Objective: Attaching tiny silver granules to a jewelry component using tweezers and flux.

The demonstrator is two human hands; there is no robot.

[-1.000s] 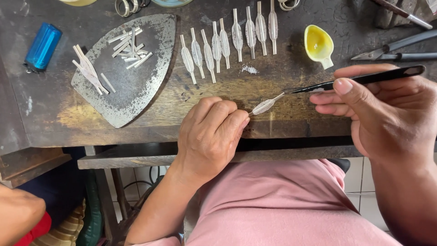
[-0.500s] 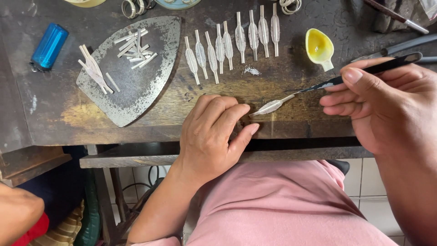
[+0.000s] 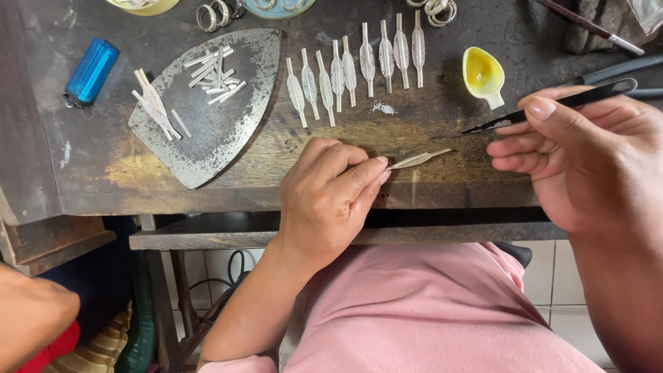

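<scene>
My left hand [image 3: 331, 190] pinches one end of a small silver leaf-shaped piece [image 3: 418, 159] and holds it flat on the dark wooden workbench [image 3: 442, 131] near the front edge. My right hand [image 3: 580, 155] holds black tweezers [image 3: 552, 107] like a pen; their tip hovers a little right of and above the piece, apart from it. A row of several similar silver leaf pieces [image 3: 356, 69] lies further back. A small yellow spoon-shaped dish [image 3: 483, 74] sits just behind the tweezer tip.
A worn iron-shaped metal plate [image 3: 207, 131] at the left carries several short silver strips [image 3: 210, 72]. A blue lighter [image 3: 91, 70] lies at the far left. Rings [image 3: 217, 14] and tools [image 3: 587, 24] line the back edge. Another person's arm [image 3: 31, 318] shows at the bottom left.
The tweezers have let go of the leaf piece and pulled away to the right. My left hand has closed its fingers on the piece's near end.
</scene>
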